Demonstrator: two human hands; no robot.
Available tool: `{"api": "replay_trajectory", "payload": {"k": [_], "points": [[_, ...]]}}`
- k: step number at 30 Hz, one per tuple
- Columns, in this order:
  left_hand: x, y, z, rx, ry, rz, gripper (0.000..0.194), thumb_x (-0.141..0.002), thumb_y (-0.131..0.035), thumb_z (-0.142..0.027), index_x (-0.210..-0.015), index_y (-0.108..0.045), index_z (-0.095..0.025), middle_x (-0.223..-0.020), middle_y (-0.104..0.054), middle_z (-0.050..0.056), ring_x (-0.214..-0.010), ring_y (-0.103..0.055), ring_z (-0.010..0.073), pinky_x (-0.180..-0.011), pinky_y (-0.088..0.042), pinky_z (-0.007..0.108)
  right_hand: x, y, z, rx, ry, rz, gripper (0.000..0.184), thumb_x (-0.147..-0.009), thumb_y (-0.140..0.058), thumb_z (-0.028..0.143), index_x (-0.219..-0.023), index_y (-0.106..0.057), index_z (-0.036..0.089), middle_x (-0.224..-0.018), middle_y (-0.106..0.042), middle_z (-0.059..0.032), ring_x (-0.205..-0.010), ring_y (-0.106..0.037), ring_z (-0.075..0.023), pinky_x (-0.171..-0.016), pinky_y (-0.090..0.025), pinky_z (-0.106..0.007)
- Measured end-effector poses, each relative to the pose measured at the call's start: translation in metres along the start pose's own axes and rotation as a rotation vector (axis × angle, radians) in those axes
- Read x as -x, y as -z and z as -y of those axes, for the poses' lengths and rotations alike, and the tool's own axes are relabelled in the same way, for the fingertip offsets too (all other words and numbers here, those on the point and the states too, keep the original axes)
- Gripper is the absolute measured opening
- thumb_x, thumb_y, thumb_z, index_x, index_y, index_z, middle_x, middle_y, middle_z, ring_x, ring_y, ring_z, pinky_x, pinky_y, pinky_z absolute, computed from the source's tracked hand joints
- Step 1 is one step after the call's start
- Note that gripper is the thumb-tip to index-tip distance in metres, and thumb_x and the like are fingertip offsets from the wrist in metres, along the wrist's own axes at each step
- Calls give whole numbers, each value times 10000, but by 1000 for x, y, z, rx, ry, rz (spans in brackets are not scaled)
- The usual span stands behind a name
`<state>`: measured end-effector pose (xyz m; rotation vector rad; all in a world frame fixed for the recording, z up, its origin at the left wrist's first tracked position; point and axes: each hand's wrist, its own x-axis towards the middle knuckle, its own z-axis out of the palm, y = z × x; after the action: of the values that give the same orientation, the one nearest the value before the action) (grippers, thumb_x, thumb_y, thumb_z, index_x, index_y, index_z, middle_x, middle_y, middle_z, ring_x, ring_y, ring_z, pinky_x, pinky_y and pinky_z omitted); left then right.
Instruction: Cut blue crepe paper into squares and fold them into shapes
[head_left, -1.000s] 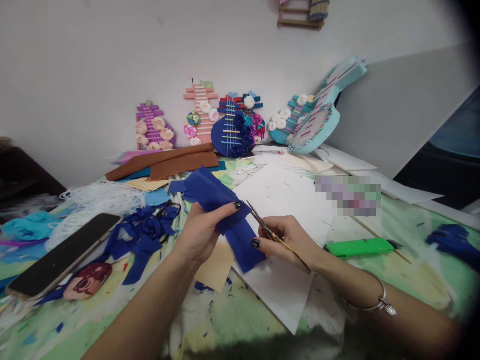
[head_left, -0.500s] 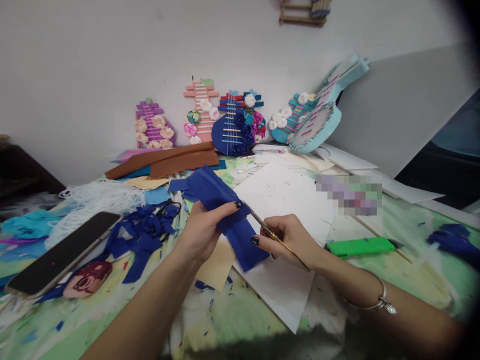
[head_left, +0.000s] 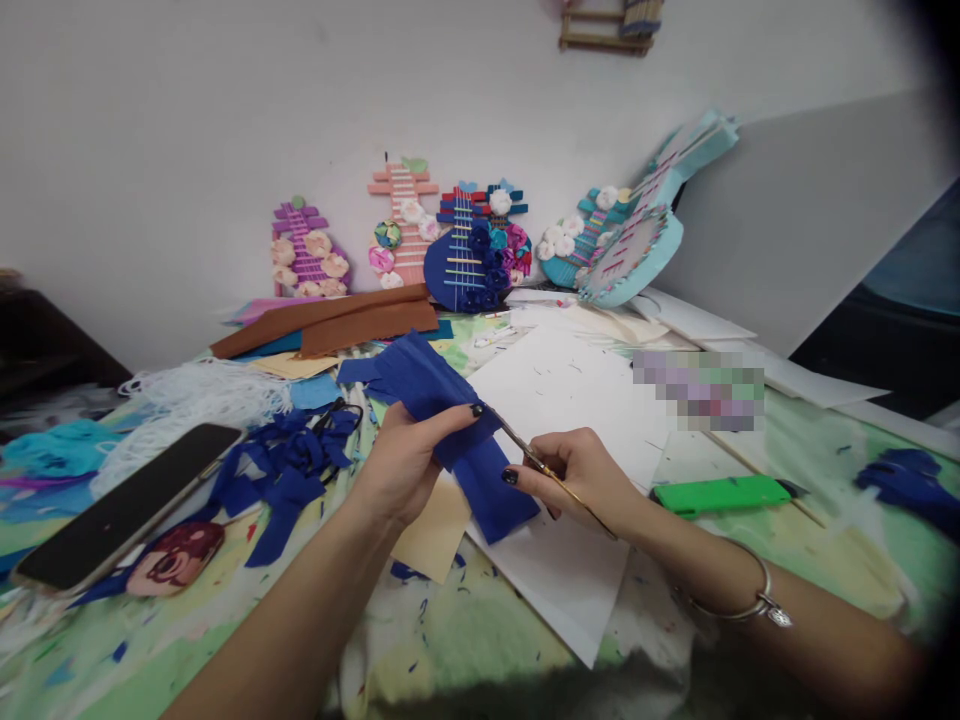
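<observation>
Two hands hold crinkled blue paper and slim metal scissors.

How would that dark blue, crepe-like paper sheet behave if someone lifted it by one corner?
The dark blue sheet would probably hang floppy, since it lies creased and folded in the left hand. It looks thin, so it's likely light for its size and may tear easily.

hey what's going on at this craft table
The left hand grips a folded piece of dark blue crepe-like paper, while the right hand holds slim metal scissors with their tips at its edge. White sheets lie beneath, and colourful guitar-shaped decorations stand along the wall behind.
</observation>
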<state>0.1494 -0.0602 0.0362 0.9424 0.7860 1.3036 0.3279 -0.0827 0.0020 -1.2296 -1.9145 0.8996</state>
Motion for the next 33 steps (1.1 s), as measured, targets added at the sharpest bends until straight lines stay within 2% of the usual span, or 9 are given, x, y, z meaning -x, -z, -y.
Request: {"api": "replay_trajectory", "payload": {"k": [7,12,18,24,29,33], "points": [[-1,0,0,8,10,-14,168,-589,-782,-134,-735,-700,-125,-754,-724,45,-723,-684,202,-704,-553,309,-1,1,2,-55,-19,19,491,-737,-653,562,-505,-483,163,-394,-492,18,-379,-391,-69,-402,-269,-202],[-1,1,1,-1,3,-10,143,-608,-770,-124,-731,-698,-123,-748,-720,42,-686,-673,185,-682,-551,306,0,0,3,-65,-41,34,461,-729,-672,537,-518,-499,165,-389,-516,21,-362,-423,-75,-404,-316,-194],[-2,1,0,-6,19,-29,155,-597,-772,-132,-729,-693,-118,-731,-720,53,-671,-674,196,-679,-549,320,2,-3,-2,-167,-20,61,448,-741,-649,543,-566,-472,171,-426,-460,39,-382,-391,-71,-381,-230,-197],[-2,0,-1,5,36,-80,201,-560,-786,-143,-730,-683,-112,-731,-720,59,-674,-675,202,-692,-549,330,4,-6,-9,-190,48,87,375,-770,-633,519,-709,-515,169,-495,-465,44,-446,-392,-79,-426,-241,-214],[-4,0,-1,16,55,-135,166,-605,-756,-176,-725,-669,-103,-699,-710,57,-622,-663,181,-654,-555,318,4,-5,-7,-127,55,67,371,-789,-617,503,-682,-506,165,-498,-460,38,-461,-378,-81,-443,-225,-221],[-3,-1,1,12,36,-116,203,-606,-763,-184,-769,-665,-112,-731,-714,53,-649,-674,198,-673,-559,338,4,-4,-3,-90,52,45,371,-758,-653,481,-651,-502,160,-499,-455,36,-467,-364,-80,-444,-205,-224]]}}
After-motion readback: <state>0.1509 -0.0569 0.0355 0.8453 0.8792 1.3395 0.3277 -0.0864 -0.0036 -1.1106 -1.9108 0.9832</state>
